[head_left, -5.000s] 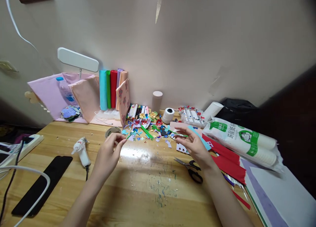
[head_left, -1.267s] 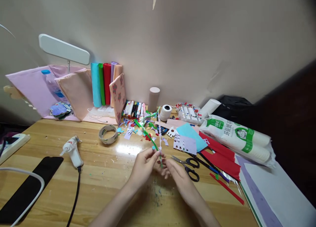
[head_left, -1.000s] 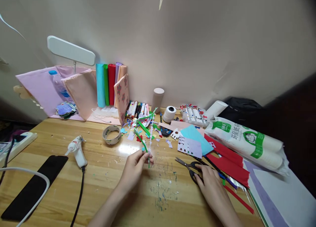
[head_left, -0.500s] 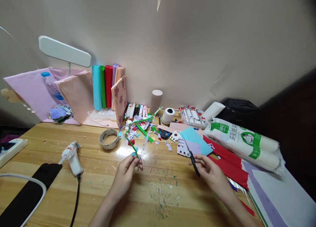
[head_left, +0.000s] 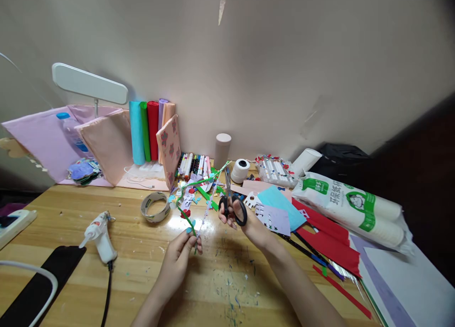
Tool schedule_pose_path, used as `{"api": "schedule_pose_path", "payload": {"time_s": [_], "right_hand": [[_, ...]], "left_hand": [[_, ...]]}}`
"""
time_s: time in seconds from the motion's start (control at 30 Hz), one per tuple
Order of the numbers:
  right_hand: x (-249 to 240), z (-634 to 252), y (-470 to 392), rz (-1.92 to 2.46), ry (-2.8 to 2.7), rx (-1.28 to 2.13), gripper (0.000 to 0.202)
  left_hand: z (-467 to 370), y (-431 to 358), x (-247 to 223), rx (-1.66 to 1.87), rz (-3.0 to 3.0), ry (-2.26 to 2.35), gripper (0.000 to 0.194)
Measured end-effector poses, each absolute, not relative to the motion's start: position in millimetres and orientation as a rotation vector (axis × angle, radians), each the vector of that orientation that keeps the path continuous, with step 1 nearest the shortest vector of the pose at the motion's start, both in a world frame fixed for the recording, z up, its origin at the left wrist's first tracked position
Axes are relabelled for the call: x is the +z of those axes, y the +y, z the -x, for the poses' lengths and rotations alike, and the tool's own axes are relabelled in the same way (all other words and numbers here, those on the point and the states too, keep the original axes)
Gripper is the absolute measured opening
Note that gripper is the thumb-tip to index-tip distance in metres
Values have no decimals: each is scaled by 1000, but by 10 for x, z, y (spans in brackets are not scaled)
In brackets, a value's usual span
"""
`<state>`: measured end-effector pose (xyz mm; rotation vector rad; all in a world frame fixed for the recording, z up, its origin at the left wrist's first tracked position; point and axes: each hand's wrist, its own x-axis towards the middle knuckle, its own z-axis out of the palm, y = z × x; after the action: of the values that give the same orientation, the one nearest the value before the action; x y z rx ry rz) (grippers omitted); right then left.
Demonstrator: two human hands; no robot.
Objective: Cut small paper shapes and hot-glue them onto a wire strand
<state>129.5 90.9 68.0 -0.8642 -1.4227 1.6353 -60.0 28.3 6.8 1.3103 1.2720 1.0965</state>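
Observation:
My left hand (head_left: 183,251) pinches the lower end of a green stem (head_left: 187,216), with small light-blue pieces close to the fingertips. A thin pale twisted strand (head_left: 209,204) rises from the same grip and meets the green stem at a tip near the white spool. To the right, my right hand (head_left: 241,217) holds black-handled scissors (head_left: 228,181) by the finger loops, blades pointing up and away. The blades are beside the strand's upper part; whether they touch it I cannot tell.
A tape roll (head_left: 155,207) and a glue gun (head_left: 100,237) lie left. Paper scraps (head_left: 199,189) and a white spool (head_left: 240,171) are behind the hands. Blue paper (head_left: 282,206), red paper (head_left: 334,246) and wrapped paper cups (head_left: 351,204) lie right.
My right hand has moved left with the scissors, from over the purple and blue paper to beside the strand. The scissors now point upward. My left hand keeps its grip; the view has shifted slightly.

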Motion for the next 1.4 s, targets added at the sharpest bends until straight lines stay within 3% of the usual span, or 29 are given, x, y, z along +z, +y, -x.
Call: {"api": "schedule_pose_path", "payload": {"time_s": [0.7,1.4], "right_hand": [[506,-1281,890,1033,-1528,1383,47],[612,-1255,885,983,-1471,1510,58]], "left_hand": [[485,257,-29,1185,-1023,1097,28],[410,230,12,1221,-1006,1113,28]]}}
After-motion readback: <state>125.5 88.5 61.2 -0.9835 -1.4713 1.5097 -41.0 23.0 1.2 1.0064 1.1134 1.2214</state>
